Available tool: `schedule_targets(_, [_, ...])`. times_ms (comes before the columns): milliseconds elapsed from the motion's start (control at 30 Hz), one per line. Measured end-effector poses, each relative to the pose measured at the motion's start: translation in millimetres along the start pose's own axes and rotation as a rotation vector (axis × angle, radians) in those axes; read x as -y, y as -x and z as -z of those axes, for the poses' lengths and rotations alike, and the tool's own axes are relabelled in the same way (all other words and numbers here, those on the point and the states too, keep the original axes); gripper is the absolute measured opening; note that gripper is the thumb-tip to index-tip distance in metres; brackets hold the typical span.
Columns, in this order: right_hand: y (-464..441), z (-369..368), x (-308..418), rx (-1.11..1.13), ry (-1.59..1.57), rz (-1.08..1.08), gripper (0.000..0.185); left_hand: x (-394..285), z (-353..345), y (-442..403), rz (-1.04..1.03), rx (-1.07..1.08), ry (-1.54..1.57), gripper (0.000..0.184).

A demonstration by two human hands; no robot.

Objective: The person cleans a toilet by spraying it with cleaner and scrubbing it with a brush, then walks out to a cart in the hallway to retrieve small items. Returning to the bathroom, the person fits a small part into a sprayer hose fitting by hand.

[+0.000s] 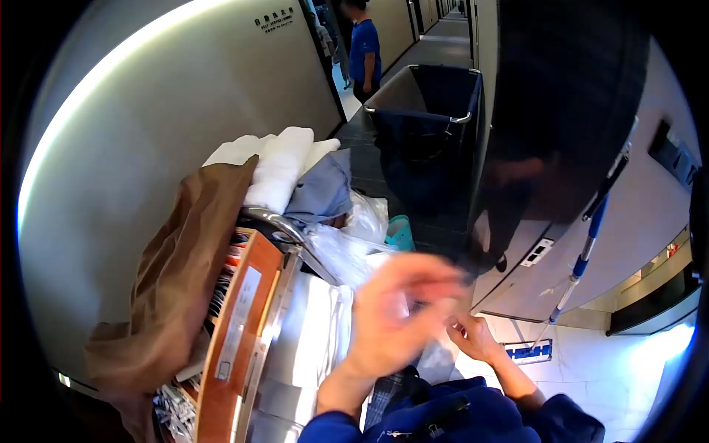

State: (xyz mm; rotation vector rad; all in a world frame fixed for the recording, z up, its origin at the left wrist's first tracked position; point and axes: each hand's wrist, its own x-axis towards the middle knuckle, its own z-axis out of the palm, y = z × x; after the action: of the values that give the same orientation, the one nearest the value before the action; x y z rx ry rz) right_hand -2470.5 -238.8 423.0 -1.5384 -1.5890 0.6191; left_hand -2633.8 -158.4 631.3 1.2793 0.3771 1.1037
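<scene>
My left hand (395, 314) is raised in front of my body beside the cart, its bent fingers smeared by motion. Close to it on the right, my right hand (478, 340) is lower, with its fingers curled in; their tips are partly hidden, and I cannot make out what is in them. Below and between the hands shows a piece of clear plastic (437, 360). On the cart to the left lie folded white linens (299, 332), clear plastic bags (365, 218) and a wooden box (235, 340) with small packets.
White towels (281, 166), a grey cloth (321, 188) and a brown cloth (173, 273) top the cart. A dark laundry bin (425, 140) stands ahead. A flat mop (580, 269) leans at right. A person in blue (363, 52) is in the corridor.
</scene>
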Motion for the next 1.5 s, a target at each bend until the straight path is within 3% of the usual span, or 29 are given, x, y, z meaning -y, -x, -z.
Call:
schedule_targets(67, [35.9,19.5,-11.6,-0.078,0.04,0.0,0.013,-3.4,-63.7,-20.5,0.167,0.735,0.13,0.023])
schedule_targets(100, [52.2,29.9,-18.5,-0.104,0.057,-0.037,0.012,-0.3,-106.8,-17.3,0.207,0.921,0.363,0.024])
schedule_targets(200, [124.4,74.4,-49.3,-0.214,0.12,-0.178,0.01,12.4,-222.2,5.0,0.185,1.356,0.661,0.029])
schedule_targets(333, [246.0,148.2,-87.5,-0.412,0.207,-0.44,0.007,-5.1,-344.2,37.0,0.528,1.667,0.424,0.044])
schedule_targets(433, [331.6,196.9,-100.3,-0.559,0.266,-0.632,0.005,38.0,-420.6,63.9,0.576,1.939,0.823,0.039])
schedule_targets(633, [439.1,246.4,-112.3,-0.823,0.393,-0.774,0.007,91.4,-536.0,154.3,0.564,1.752,1.225,0.038])
schedule_targets(700, [455.0,253.9,-120.3,-0.884,0.363,-0.658,0.01,101.4,-563.2,175.6,0.576,1.681,1.274,0.038])
schedule_targets(800, [472.1,268.8,-140.0,-0.819,0.381,-0.746,0.008,118.8,-600.7,189.2,0.565,1.584,1.32,0.038])
schedule_targets(967, [495.1,333.4,-186.1,-0.963,0.355,-0.75,0.007,155.5,-651.9,189.7,0.406,1.501,1.284,0.041])
schedule_targets(1033, [503.0,374.9,-202.8,-1.009,0.317,-0.762,0.01,183.4,-678.0,177.2,0.271,1.677,1.172,0.041])
schedule_targets(1100, [509.0,412.7,-218.2,-1.223,-0.062,-0.701,0.014,215.2,-698.6,167.3,0.108,1.732,1.077,0.038])
schedule_targets(1133, [510.7,431.8,-219.5,-1.317,-0.327,-0.662,0.016,238.1,-705.9,159.2,0.127,1.789,0.978,0.031])
schedule_targets(1200, [519.7,470.7,-224.7,-1.396,-0.542,-0.582,0.019,282.7,-728.1,145.9,0.271,1.856,0.725,0.019])
schedule_targets(1300, [537.2,515.1,-244.0,-1.468,-0.666,-0.525,0.022,351.0,-753.7,137.8,0.145,1.662,0.179,0.01])
schedule_targets(1500, [575.3,585.1,-310.0,-1.471,-0.87,-0.524,0.021,495.5,-789.2,149.0,0.571,1.399,-0.303,0.009])
